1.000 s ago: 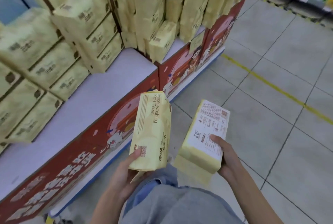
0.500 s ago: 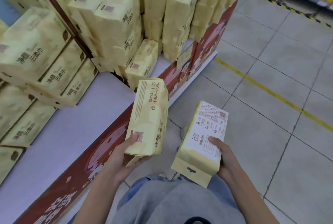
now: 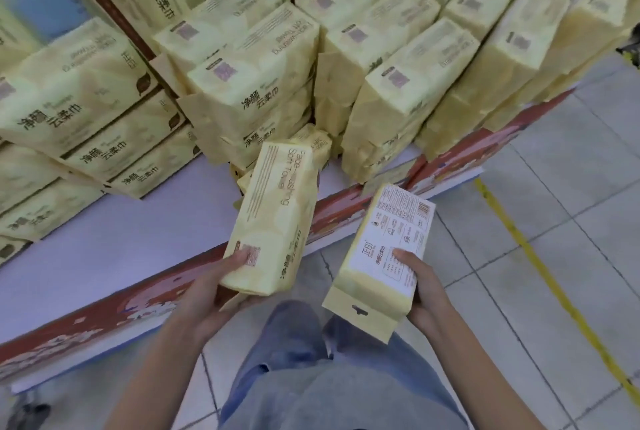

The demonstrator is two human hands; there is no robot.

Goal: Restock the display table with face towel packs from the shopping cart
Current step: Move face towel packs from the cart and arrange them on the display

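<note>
My left hand (image 3: pixel 211 291) grips the near end of a yellow face towel pack (image 3: pixel 273 218) printed "Face-washing Soft Towel", held lengthwise over the front edge of the display table (image 3: pixel 104 242). In my right hand (image 3: pixel 424 294) is a second yellow pack (image 3: pixel 384 256), white label side up, thumb on the label; it hangs over the floor just right of the table edge. Stacks of the same yellow packs (image 3: pixel 249 83) fill the back and right of the table. The shopping cart is out of view.
The table's red printed skirt (image 3: pixel 104 318) runs diagonally from lower left to upper right. A bare strip of white tabletop lies in front of the left stacks. Grey tiled floor with a yellow line (image 3: pixel 540 270) is to the right. My trouser legs (image 3: pixel 311 377) are below.
I have come closer to the table and the view has tilted onto the stacks. Both packs moved forward; the left pack now reaches over the table edge.
</note>
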